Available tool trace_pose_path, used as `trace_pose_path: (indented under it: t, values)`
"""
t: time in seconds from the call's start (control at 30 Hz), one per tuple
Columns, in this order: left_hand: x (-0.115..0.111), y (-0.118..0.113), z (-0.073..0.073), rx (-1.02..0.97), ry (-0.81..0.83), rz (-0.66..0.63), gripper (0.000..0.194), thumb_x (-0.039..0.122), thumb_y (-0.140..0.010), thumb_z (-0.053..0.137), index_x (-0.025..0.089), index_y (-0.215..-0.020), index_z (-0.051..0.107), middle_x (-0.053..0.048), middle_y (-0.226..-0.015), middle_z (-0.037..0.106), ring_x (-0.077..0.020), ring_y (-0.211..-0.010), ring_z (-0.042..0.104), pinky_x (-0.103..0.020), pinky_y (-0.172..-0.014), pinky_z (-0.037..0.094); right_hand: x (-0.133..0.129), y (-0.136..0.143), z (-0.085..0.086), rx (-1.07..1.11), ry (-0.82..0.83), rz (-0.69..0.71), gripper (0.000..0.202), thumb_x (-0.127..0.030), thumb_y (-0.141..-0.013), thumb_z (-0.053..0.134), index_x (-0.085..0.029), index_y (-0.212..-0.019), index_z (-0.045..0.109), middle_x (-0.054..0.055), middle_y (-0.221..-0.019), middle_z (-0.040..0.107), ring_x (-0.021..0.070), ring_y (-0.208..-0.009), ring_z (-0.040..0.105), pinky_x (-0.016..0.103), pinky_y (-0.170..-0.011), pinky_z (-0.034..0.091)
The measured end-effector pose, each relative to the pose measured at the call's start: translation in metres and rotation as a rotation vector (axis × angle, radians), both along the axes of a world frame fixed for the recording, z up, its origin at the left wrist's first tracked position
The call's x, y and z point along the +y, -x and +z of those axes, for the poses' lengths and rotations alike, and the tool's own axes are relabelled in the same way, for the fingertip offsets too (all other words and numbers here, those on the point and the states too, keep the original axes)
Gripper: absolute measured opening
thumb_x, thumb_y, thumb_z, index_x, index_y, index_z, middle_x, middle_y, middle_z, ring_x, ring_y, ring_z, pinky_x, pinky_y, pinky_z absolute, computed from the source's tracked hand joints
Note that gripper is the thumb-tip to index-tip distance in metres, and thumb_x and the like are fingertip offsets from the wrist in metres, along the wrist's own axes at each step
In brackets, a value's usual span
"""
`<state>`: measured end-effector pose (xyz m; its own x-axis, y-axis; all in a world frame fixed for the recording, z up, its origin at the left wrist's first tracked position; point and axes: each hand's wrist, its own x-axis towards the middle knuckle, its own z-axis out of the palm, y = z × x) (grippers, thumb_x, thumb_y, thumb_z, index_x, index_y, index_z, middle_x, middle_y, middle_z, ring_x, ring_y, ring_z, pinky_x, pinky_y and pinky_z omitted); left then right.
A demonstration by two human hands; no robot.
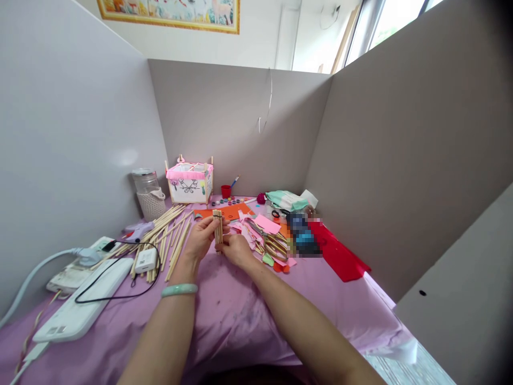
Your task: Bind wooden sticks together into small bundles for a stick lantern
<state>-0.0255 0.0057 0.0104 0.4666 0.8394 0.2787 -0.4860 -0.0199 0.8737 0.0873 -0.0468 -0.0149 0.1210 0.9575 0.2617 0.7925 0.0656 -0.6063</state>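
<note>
Left hand (203,235): pinching the stick bundle (217,229), upright, 12 o'clock from wearer
Right hand (237,248): fingers closed at its foot
Dark band (217,215): near top only; slack grip could splay lower ends
Scissors (276,248): bundle's 3 o'clock; rightward drift could snag

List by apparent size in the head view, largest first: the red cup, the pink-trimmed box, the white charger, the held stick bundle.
- Pink-trimmed box
- White charger and held stick bundle: too alike to rank
- Red cup
</note>
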Motion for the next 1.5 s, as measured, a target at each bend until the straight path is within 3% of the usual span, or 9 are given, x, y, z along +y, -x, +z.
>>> trace_pose_path:
  t: [0.5, 1.1, 1.5]
  values:
    - [-0.004, -0.007, 0.005, -0.116, 0.01, 0.051, 0.029, 0.027, -0.066, 0.074, 0.015, -0.085, 0.054, -0.004, -0.076, 0.07, -0.0152, -0.061, 0.065, -0.027, -0.058, 0.052, 0.002, 0.0, -0.005, -0.051, 0.006, -0.017, 0.019, -0.035, -0.08, 0.057, -0.021, -0.082, 0.07, 0.001, -0.071, 0.068, 0.0127, -0.063, 0.055, 0.023, -0.054, 0.028]
    - [-0.002, -0.016, -0.001, -0.152, 0.026, 0.095, 0.029, 0.037, -0.071, 0.07, 0.016, -0.09, 0.063, -0.003, -0.08, 0.07, -0.0116, -0.059, 0.062, -0.026, -0.06, 0.051, 0.006, -0.004, -0.008, -0.06, 0.029, -0.021, 0.022, -0.036, -0.079, 0.058, -0.023, -0.09, 0.072, 0.002, -0.075, 0.069, 0.0148, -0.067, 0.057, 0.024, -0.054, 0.028]
    - [-0.001, -0.015, 0.0, -0.178, -0.002, 0.074, 0.025, 0.033, -0.071, 0.07, 0.014, -0.087, 0.064, -0.004, -0.08, 0.07, -0.0117, -0.062, 0.062, -0.025, -0.063, 0.049, 0.005, -0.004, -0.004, -0.024, 0.047, -0.009, 0.02, -0.034, -0.079, 0.058, -0.02, -0.084, 0.072, 0.003, -0.074, 0.068, 0.0135, -0.065, 0.055, 0.023, -0.054, 0.028]
